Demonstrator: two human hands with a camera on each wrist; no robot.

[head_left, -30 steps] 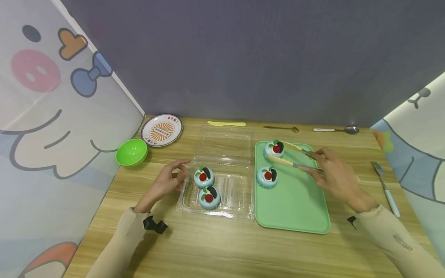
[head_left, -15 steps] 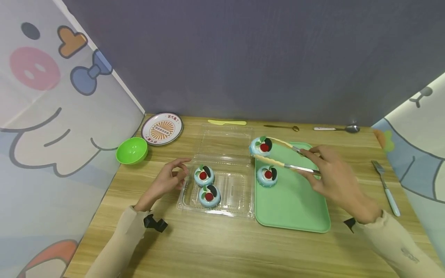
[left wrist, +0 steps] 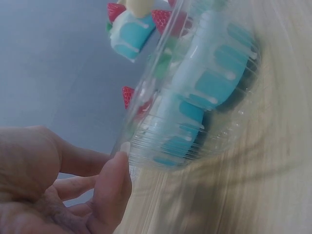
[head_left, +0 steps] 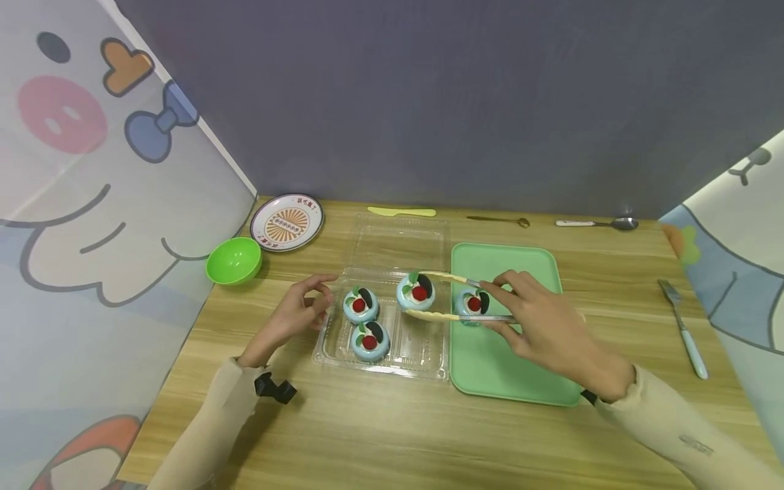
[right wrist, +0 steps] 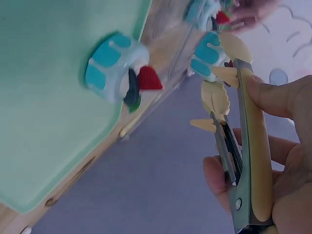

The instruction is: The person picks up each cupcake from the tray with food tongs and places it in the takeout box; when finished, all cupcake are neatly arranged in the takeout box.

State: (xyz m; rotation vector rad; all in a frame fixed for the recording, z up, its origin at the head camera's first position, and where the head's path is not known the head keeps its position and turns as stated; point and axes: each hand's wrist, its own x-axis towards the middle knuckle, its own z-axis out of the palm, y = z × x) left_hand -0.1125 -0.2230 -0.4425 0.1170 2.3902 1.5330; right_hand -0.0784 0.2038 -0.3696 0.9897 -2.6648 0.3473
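Observation:
My right hand [head_left: 545,327] grips a pair of tongs [right wrist: 253,146] with cream scalloped tips. Between the tips is a small blue cake [head_left: 405,294] with a red strawberry, dark cookie and green leaf, held over the right half of the clear plastic container [head_left: 398,371]. Two matching cakes, an upper one [head_left: 361,314] and a lower one [head_left: 370,350], sit in the container's left half. Another cake [right wrist: 112,63] stands on the green tray [head_left: 514,374], partly behind the tongs in the head view. My left hand [head_left: 300,313] pinches the container's left rim with thumb and finger.
The container's clear lid [head_left: 398,241] lies folded back. A green bowl [head_left: 234,261] and a patterned plate [head_left: 286,222] stand at the back left. A yellow knife [head_left: 401,212], small gold spoon [head_left: 499,220] and larger spoon [head_left: 623,224] line the back. A fork [head_left: 686,333] lies at right.
My right hand has lifted one cake off the tray with the tongs and carried it left, over the container. My left hand has stayed at the container's rim.

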